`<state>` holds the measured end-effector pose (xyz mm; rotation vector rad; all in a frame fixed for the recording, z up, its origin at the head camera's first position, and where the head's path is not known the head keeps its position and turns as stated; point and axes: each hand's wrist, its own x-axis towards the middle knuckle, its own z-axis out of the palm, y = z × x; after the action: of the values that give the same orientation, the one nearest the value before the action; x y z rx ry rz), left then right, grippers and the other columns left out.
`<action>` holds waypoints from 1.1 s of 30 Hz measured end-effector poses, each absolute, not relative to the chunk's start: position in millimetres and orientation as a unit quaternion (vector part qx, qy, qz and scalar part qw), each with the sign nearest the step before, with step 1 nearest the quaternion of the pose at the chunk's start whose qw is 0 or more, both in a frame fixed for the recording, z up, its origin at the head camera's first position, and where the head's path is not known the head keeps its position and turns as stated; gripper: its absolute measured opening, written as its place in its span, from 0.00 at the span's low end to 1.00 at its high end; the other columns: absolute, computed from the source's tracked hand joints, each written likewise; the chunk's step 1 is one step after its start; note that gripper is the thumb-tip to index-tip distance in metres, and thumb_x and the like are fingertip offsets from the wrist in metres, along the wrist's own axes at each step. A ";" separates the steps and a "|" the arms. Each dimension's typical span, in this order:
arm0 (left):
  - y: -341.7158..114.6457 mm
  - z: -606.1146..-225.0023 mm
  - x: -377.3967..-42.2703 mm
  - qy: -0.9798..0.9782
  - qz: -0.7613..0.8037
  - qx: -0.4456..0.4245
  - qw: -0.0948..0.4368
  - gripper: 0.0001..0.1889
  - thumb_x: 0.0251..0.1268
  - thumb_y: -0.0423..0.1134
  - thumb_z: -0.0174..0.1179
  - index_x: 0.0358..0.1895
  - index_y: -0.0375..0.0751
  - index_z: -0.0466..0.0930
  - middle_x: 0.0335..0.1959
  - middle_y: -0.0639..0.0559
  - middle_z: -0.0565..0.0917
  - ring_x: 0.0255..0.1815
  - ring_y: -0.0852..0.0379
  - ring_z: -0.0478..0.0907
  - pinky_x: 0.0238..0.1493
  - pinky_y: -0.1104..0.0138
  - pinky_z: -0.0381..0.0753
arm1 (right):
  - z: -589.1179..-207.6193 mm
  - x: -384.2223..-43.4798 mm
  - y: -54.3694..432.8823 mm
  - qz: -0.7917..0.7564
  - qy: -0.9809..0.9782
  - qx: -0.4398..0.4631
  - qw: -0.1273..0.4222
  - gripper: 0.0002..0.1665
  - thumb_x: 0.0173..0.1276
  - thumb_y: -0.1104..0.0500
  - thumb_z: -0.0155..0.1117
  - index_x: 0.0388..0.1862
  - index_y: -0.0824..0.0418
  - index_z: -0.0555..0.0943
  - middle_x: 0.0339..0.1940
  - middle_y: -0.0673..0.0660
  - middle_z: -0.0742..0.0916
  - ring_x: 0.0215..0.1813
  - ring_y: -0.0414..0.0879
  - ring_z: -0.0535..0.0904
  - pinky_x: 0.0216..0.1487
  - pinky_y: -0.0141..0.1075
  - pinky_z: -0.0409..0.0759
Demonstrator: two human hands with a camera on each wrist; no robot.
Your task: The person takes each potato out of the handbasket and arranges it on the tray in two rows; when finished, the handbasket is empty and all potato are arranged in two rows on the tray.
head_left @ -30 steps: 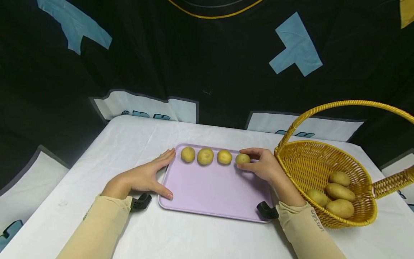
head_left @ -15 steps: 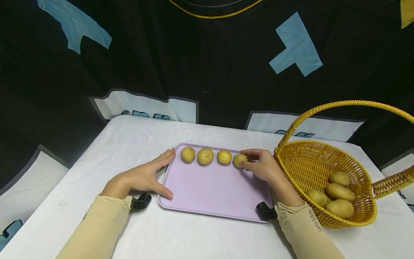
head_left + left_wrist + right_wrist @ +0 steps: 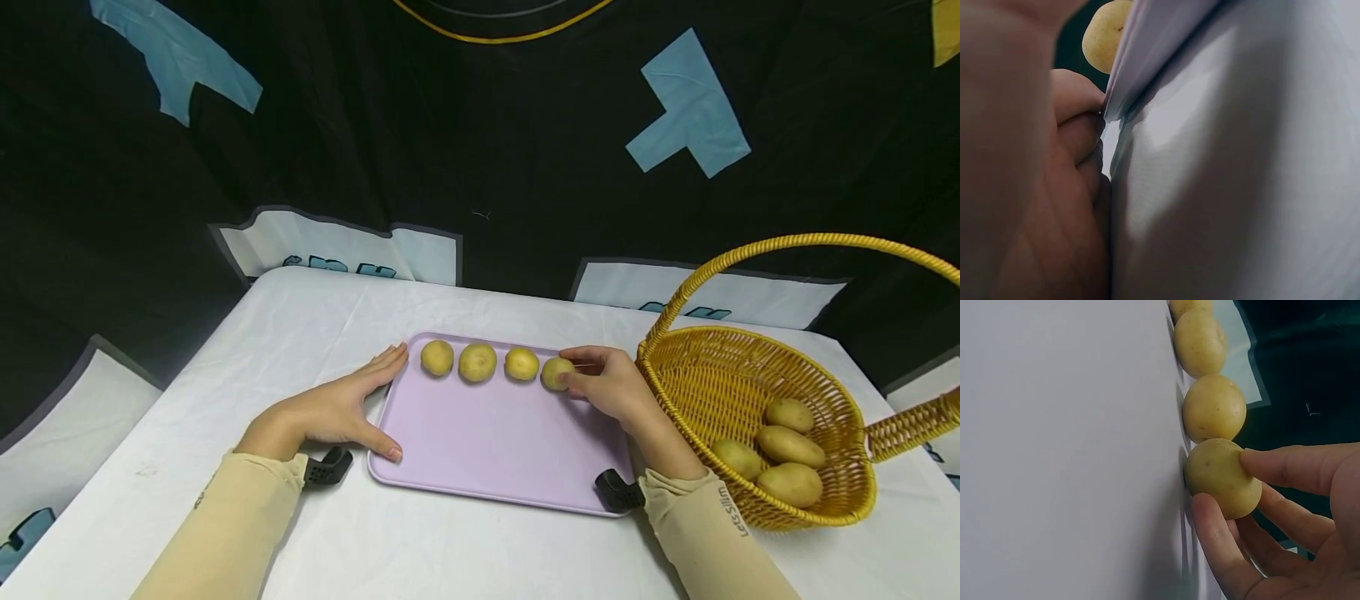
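A lilac tray (image 3: pixel 491 446) lies on the table, with a row of round yellow potatoes along its far side. At the right end of that row my right hand (image 3: pixel 613 382) holds a potato (image 3: pixel 1219 475) between thumb and fingers. Its neighbour in the row is a yellow potato (image 3: pixel 1214 407), very close to it in the right wrist view. My left hand (image 3: pixel 330 407) rests at the tray's left edge, fingers extended and thumb spread over the near-left rim. The left wrist view shows the left fingers (image 3: pixel 1079 100) against the tray's edge, one potato (image 3: pixel 1105 39) beyond.
A yellow woven basket (image 3: pixel 693 379) with a tall arched handle (image 3: pixel 810 239) stands right of the tray, beside my right forearm. Several longer potatoes (image 3: pixel 789 444) lie inside it. White cloth (image 3: pixel 450 542) covers the table, and a black printed curtain (image 3: pixel 480 150) hangs behind.
My right hand has shifted the held potato slightly left, closer to its neighbour in the row; over the last half second it has barely moved. The left hand has stayed in place.
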<state>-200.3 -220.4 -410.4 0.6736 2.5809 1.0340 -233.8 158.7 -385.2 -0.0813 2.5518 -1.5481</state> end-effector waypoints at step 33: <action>-219.5 -409.2 -200.3 0.894 0.357 0.231 0.143 0.72 0.36 0.60 0.82 0.81 0.37 0.44 0.83 0.46 0.38 0.82 0.45 0.32 0.77 0.43 0.39 | -385.0 -232.9 161.2 -0.440 0.893 -0.055 0.074 0.33 0.62 0.56 0.75 0.65 0.66 0.78 0.60 0.65 0.82 0.58 0.58 0.80 0.52 0.45 0.79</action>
<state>-200.3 -219.5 -409.2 0.6667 2.5781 1.0301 -232.9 161.2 -385.0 -0.1644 2.6821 -1.3197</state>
